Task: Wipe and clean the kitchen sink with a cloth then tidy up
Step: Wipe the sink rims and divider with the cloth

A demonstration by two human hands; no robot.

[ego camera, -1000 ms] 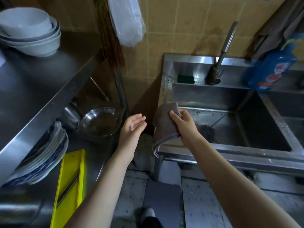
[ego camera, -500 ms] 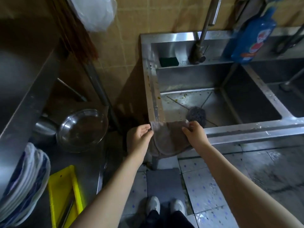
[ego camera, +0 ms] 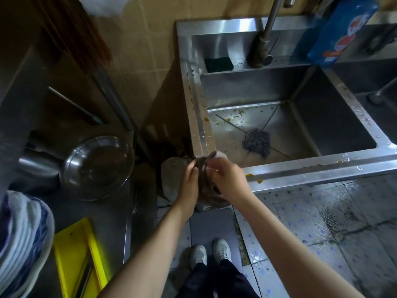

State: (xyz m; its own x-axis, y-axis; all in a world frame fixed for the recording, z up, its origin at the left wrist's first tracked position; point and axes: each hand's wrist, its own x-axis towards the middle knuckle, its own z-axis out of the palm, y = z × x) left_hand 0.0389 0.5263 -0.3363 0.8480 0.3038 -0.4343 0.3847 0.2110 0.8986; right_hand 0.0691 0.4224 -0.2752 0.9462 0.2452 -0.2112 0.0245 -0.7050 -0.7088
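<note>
A tiled kitchen corner, with the steel sink (ego camera: 300, 166) filling the right half of the frame, food specks on its rim and floor. At frame centre, by the sink's near left corner, the brown cloth (ego camera: 207, 190) is bunched between both hands: the left hand (ego camera: 189, 183) grasps one side, the right hand (ego camera: 227, 179) seems to pinch the other, its fingers blurred. A grey scourer (ego camera: 256, 141) lies in the basin.

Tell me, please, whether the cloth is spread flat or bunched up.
Bunched up: the left hand and right hand grip the cloth gathered into folds between them, by the sink's near corner.
</note>
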